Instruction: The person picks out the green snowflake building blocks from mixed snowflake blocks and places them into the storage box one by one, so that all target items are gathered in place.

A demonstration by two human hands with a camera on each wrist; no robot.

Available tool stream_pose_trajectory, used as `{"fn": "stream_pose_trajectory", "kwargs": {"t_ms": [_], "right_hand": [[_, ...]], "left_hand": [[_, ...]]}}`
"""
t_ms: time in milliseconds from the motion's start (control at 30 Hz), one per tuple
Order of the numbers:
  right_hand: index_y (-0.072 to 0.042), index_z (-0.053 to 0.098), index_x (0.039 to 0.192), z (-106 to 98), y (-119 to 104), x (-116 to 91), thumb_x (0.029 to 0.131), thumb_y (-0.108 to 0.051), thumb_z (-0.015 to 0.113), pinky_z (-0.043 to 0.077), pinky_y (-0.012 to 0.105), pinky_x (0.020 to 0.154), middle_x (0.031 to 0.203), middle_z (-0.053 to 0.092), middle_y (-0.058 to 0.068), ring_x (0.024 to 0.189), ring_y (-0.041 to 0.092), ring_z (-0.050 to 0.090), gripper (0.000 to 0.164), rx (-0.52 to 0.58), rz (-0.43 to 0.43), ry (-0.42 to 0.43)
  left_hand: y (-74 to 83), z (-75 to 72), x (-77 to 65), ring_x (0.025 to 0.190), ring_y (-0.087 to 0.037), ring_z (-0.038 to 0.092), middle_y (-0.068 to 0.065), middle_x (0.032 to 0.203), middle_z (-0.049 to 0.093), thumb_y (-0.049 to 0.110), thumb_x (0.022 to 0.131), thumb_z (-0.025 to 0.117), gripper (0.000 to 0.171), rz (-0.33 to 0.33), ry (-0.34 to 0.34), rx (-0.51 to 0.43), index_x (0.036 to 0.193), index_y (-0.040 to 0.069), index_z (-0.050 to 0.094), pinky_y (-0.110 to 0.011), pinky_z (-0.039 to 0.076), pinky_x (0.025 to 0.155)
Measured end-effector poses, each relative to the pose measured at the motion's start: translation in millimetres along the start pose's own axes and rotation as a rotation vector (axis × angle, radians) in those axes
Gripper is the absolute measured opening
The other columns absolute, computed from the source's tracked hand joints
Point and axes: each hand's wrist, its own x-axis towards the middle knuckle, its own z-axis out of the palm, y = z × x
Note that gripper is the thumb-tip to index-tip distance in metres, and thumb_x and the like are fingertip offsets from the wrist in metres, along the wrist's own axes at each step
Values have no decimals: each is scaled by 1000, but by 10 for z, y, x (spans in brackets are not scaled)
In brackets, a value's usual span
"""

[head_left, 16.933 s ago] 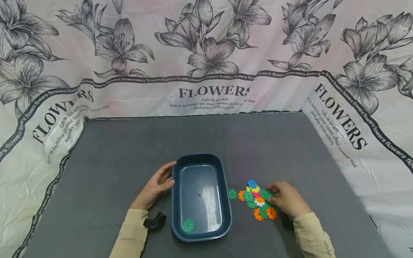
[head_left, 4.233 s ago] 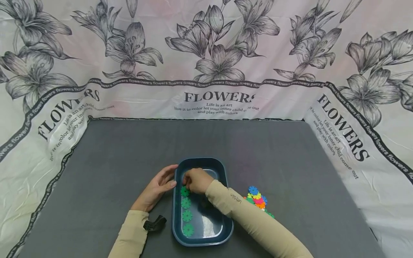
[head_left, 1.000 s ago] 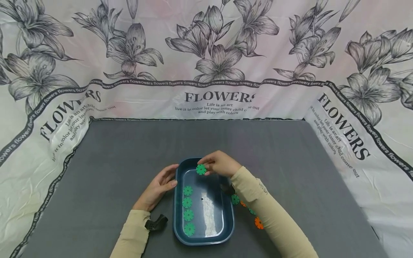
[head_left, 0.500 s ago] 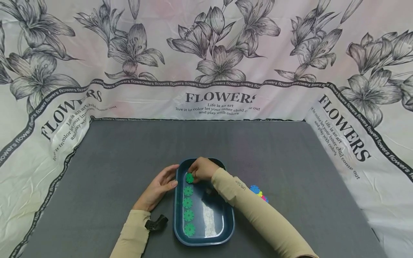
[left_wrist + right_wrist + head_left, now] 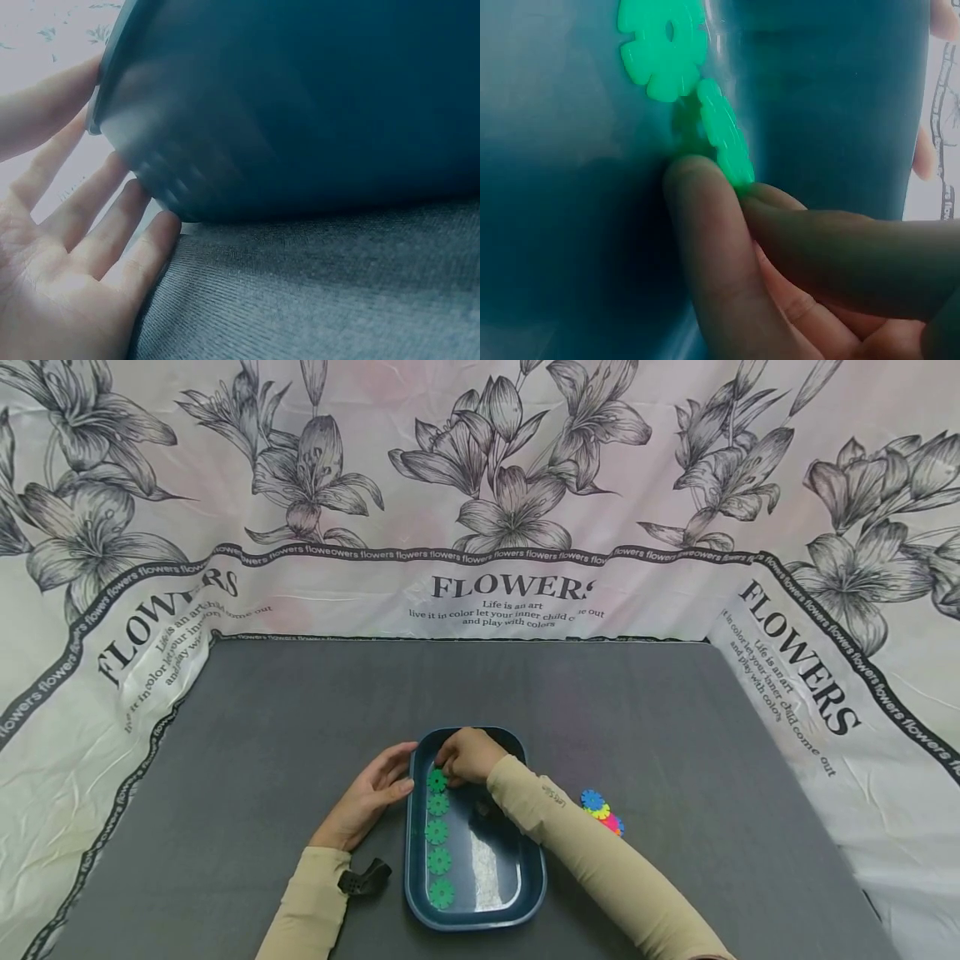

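A blue plastic tray [image 5: 534, 893] sits on the grey table. Along its left side runs a column of several green notched discs [image 5: 438, 861]. My right hand [image 5: 468, 755] reaches into the tray's far left part and pinches a green notched disc [image 5: 730, 142] between thumb and finger. That disc stands tilted, its edge right by the flat disc [image 5: 664, 45] before it in the column. My left hand [image 5: 363, 802] touches the tray's left outer wall, fingers extended; in the left wrist view the fingertips [image 5: 166, 225] rest against the wall [image 5: 262, 112].
Right of the tray lies a pile of coloured notched discs [image 5: 602, 811], blue, yellow and pink, partly hidden by the right sleeve [image 5: 600, 852]. A flower-printed cloth [image 5: 510, 593] stands behind the grey table [image 5: 337, 685].
Since the earliest frame, the single green disc in the tray has become a column. In the last second my right hand brought another green disc from over the far rim down to the column's far end.
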Motion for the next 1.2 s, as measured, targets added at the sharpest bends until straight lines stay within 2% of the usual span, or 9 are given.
{"fn": "stream_pose_trajectory", "kwargs": {"t_ms": [100, 333, 533, 600, 667, 833, 900, 1067, 1200], "right_hand": [[4, 72, 98, 4, -4, 4, 84, 6, 62, 55, 25, 62, 88, 72, 13, 69, 16, 67, 17, -43, -19, 20], [1, 73, 97, -9, -33, -28, 84, 4, 62, 51, 24, 60, 82, 72, 8, 62, 11, 60, 17, -129, -80, 61], [-1, 73, 103, -53, -59, -58, 88, -4, 62, 51, 23, 61, 86, 73, 7, 64, 10, 62, 18, -188, -97, 47], [-1, 72, 107, -106, -71, -95, 90, -7, 63, 52, 24, 63, 90, 73, 8, 68, 10, 64, 20, -173, -91, 24], [0, 69, 112, -199, -80, -162, 92, -9, 62, 54, 26, 68, 95, 72, 11, 75, 15, 67, 23, -94, -78, 1], [2, 64, 119, -605, -74, -557, 95, -13, 61, 56, 36, 80, 106, 69, 19, 91, 28, 70, 29, 121, -105, 26], [0, 63, 121, -785, -29, -772, 96, -16, 60, 55, 37, 82, 108, 69, 19, 94, 28, 69, 30, 123, -127, 59], [-4, 62, 122, -1084, 254, -1246, 97, -19, 58, 55, 36, 83, 110, 69, 14, 96, 24, 68, 29, 7, -138, 150], [-6, 63, 121, -1078, 578, -1458, 96, -12, 59, 55, 33, 80, 111, 68, 12, 96, 21, 66, 26, -123, -168, 178]], "left_hand": [[6, 3, -3, 144, -22, 22, -6, 154, 28, 9, 95, 59, 60, -8, 7, 4, 148, 16, 32, -44, 24, 113], [26, 13, 0, 144, -23, 24, -8, 154, 29, 9, 95, 59, 60, -8, 3, 0, 148, 15, 31, -41, 27, 111], [31, 18, 1, 143, -23, 25, -7, 154, 30, 8, 95, 58, 60, -11, 10, 5, 148, 16, 32, -47, 24, 112], [35, 22, 0, 143, -24, 26, -8, 153, 30, 7, 95, 58, 59, -12, 13, 1, 147, 16, 32, -48, 24, 113], [38, 28, -1, 143, -24, 26, -8, 153, 31, 7, 95, 58, 59, -17, 14, -3, 147, 15, 32, -49, 24, 113], [17, 42, 3, 143, -24, 25, -7, 153, 32, 10, 94, 61, 60, -18, 19, 6, 147, 16, 34, -52, 22, 113], [6, 40, 3, 143, -23, 25, -6, 153, 32, 11, 93, 62, 60, -16, 21, 10, 146, 17, 34, -52, 21, 113], [-2, 16, 0, 142, -22, 27, -6, 153, 32, 11, 94, 61, 60, -11, 18, 20, 147, 17, 34, -44, 27, 112], [4, 5, -1, 141, -21, 30, -6, 152, 33, 11, 94, 61, 60, -9, 23, 24, 147, 17, 34, -36, 32, 109]]}}
